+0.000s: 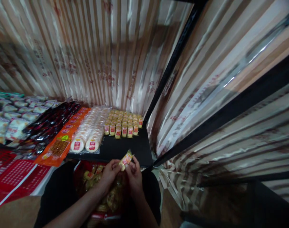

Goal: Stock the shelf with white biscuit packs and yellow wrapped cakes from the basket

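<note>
Between my two hands is a small yellow snack packet (126, 160) with a clear wrapper, held tilted in front of the shelf's edge. My left hand (110, 171) pinches its left end, and my right hand (134, 171) grips its lower right side. Below them, a red bag (79, 177) sits between my legs, filled with more yellow packets (113, 198). On the black shelf (127, 147), rows of matching yellow packets (124, 130) stand upright beyond my hands.
Left of the rows lie white round cracker packs (92, 144), an orange snack bag (60, 147), dark shiny packets (49, 126) and white packs (17, 128). A red bag with a white handle (13, 177) is at lower left. Black posts (173, 60) and striped plastic sheeting (99, 57) bound the shelf.
</note>
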The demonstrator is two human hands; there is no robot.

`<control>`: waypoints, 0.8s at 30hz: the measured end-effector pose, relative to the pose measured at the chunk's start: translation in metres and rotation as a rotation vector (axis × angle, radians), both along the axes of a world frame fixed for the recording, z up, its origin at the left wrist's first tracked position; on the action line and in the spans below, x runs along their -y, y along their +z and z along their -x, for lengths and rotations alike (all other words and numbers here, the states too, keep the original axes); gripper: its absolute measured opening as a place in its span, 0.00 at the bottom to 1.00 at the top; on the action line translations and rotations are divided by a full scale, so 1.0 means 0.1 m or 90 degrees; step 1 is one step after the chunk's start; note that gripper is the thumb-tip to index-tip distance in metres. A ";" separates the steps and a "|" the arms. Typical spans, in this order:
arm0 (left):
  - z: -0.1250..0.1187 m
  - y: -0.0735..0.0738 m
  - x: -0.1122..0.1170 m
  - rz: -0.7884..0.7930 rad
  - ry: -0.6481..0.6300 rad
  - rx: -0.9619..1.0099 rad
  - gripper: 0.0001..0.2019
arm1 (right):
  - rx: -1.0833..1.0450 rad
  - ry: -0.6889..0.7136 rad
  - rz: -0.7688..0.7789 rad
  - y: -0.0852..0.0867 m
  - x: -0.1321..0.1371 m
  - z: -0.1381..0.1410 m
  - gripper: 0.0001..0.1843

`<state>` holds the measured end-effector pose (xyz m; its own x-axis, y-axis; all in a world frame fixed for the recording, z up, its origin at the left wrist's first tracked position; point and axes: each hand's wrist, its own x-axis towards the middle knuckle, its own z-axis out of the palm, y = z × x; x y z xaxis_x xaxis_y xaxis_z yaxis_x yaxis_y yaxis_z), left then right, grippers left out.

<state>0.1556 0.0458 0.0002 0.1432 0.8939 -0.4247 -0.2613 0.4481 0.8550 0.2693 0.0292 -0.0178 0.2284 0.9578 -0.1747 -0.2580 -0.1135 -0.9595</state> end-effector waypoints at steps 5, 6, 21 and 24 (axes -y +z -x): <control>-0.31 0.00 -0.24 -0.022 0.020 -0.029 0.18 | 0.093 -0.032 -0.016 0.04 -0.15 -0.07 0.34; -0.37 -0.01 -0.30 -0.026 0.009 -0.051 0.16 | 0.118 -0.043 -0.016 0.03 -0.20 -0.10 0.34; -1.08 0.21 -1.25 -0.305 -0.162 -0.510 0.15 | 0.549 -0.177 -0.064 -0.19 -1.36 -0.83 0.28; -1.22 0.18 -1.36 -0.277 -0.184 -0.478 0.18 | 0.535 -0.177 -0.071 -0.25 -1.54 -0.91 0.30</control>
<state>0.2777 0.1819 0.0182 0.2086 0.9692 -0.1310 0.5045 0.0081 0.8634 0.3601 0.1831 -0.0427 0.4654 0.8501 0.2465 0.5317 -0.0459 -0.8457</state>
